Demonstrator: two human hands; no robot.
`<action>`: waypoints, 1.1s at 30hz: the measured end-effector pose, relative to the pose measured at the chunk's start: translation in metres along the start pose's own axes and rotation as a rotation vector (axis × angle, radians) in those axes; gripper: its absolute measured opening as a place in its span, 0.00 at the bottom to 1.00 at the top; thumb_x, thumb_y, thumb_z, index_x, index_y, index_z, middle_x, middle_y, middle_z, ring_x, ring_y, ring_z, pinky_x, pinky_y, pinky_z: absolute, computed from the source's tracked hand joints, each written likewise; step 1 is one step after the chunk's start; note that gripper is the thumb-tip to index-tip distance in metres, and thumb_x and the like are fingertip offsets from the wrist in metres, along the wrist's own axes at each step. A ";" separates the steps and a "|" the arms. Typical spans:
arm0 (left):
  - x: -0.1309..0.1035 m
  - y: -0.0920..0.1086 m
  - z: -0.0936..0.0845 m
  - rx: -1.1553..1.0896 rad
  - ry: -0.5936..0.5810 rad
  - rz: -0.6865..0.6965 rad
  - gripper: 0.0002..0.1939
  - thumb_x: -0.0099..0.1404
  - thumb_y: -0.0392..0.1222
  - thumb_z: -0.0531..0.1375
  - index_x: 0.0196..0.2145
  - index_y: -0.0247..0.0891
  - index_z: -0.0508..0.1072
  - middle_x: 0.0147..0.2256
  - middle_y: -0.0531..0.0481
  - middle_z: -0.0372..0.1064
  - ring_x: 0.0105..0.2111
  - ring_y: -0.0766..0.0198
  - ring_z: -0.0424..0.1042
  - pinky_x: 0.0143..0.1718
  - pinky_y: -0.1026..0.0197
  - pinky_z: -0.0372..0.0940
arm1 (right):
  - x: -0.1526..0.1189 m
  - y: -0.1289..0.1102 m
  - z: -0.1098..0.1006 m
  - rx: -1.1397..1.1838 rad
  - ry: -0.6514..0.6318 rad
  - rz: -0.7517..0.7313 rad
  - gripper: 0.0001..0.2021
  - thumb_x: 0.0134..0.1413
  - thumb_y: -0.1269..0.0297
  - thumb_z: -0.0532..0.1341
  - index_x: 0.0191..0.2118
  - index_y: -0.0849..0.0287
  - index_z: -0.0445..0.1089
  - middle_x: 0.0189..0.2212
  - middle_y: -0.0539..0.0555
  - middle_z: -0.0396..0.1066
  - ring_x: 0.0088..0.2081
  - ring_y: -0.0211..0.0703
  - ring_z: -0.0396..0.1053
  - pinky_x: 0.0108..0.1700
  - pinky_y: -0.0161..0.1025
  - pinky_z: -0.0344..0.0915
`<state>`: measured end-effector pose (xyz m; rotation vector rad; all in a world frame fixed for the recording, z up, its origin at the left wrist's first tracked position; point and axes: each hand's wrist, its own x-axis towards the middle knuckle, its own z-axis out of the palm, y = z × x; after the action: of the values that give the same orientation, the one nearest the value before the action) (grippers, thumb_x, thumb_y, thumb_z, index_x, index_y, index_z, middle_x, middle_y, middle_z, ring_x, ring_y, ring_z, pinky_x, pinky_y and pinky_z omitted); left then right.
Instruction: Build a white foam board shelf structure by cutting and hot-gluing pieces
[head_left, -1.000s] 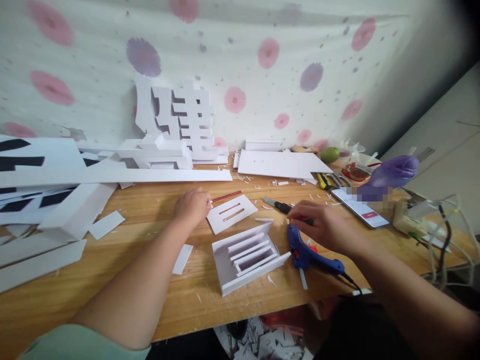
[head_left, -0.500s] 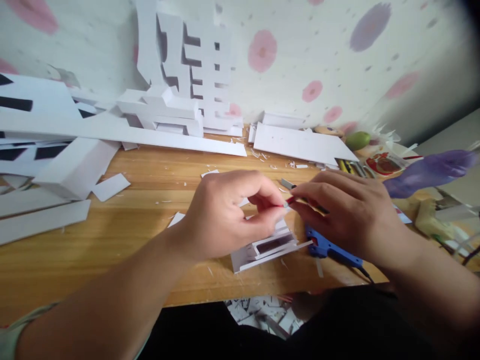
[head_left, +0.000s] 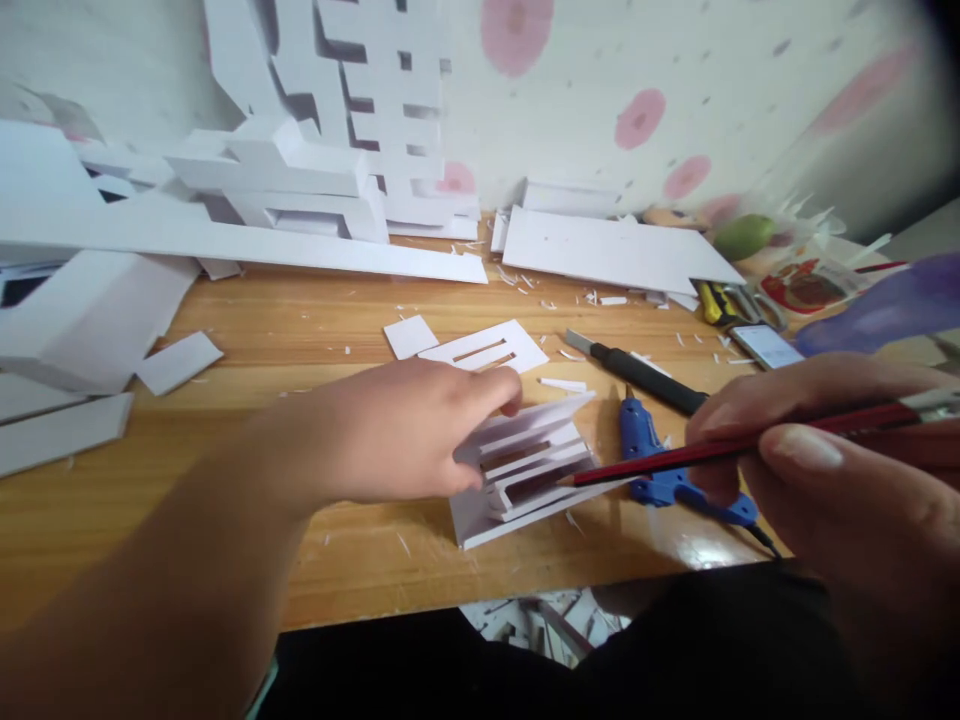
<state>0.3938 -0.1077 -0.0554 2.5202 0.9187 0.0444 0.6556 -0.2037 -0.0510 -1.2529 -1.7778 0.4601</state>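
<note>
My right hand (head_left: 832, 470) holds a red pencil (head_left: 660, 458), its tip over a small white slotted foam-board piece (head_left: 536, 470) near the table's front edge. At the left end of that piece is my left hand (head_left: 420, 430), with thumb and fingers bent around its edge; part of the grip is hidden. Just behind lies a flat white piece with two slots (head_left: 525, 345), beside a small white square (head_left: 410, 337). A blue glue gun (head_left: 652, 455) rests between the white piece and my right hand, below a dark-handled knife (head_left: 637, 372).
Tall white cut-out boards (head_left: 300, 180) stand against the wall at the back left. A long white strip (head_left: 337, 252) crosses the wooden table (head_left: 300, 330). At the right are a phone (head_left: 765, 346), scissors and a purple bag (head_left: 885, 300). Scraps fill a container (head_left: 577, 610) below the front edge.
My hands have moved apart. The right went right and now points the pencil at the white piece; the left came down onto that piece. The camera view has shifted slightly.
</note>
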 end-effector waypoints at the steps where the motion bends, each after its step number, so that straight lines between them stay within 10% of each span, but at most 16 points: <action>1: 0.001 0.001 0.003 0.040 0.009 -0.012 0.13 0.51 0.36 0.65 0.33 0.46 0.67 0.26 0.59 0.68 0.24 0.65 0.68 0.19 0.63 0.53 | -0.001 0.003 0.000 0.005 -0.023 0.019 0.06 0.58 0.64 0.62 0.37 0.49 0.78 0.33 0.50 0.74 0.27 0.39 0.73 0.22 0.32 0.70; 7: 0.000 0.003 0.023 0.150 0.099 0.098 0.20 0.53 0.40 0.66 0.42 0.46 0.66 0.41 0.53 0.69 0.41 0.57 0.71 0.39 0.58 0.65 | -0.005 0.014 0.007 -0.059 -0.158 0.045 0.06 0.57 0.57 0.63 0.40 0.47 0.74 0.29 0.49 0.74 0.27 0.41 0.73 0.24 0.30 0.72; 12: 0.002 -0.002 0.037 0.207 0.117 0.154 0.42 0.50 0.38 0.69 0.60 0.49 0.57 0.64 0.46 0.51 0.63 0.44 0.51 0.63 0.44 0.49 | -0.003 0.016 0.014 -0.139 -0.271 -0.012 0.08 0.57 0.55 0.61 0.42 0.43 0.72 0.30 0.46 0.75 0.26 0.42 0.72 0.24 0.34 0.73; 33: 0.013 0.001 0.034 0.201 -0.063 0.121 0.47 0.52 0.39 0.68 0.64 0.48 0.49 0.68 0.44 0.42 0.67 0.43 0.40 0.64 0.36 0.38 | -0.007 0.022 0.028 -0.186 -0.256 0.065 0.08 0.57 0.51 0.60 0.42 0.38 0.72 0.30 0.46 0.75 0.27 0.42 0.74 0.27 0.30 0.73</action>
<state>0.4105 -0.1139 -0.0875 2.7435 0.7797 -0.0945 0.6460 -0.1959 -0.0850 -1.4360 -2.0370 0.5198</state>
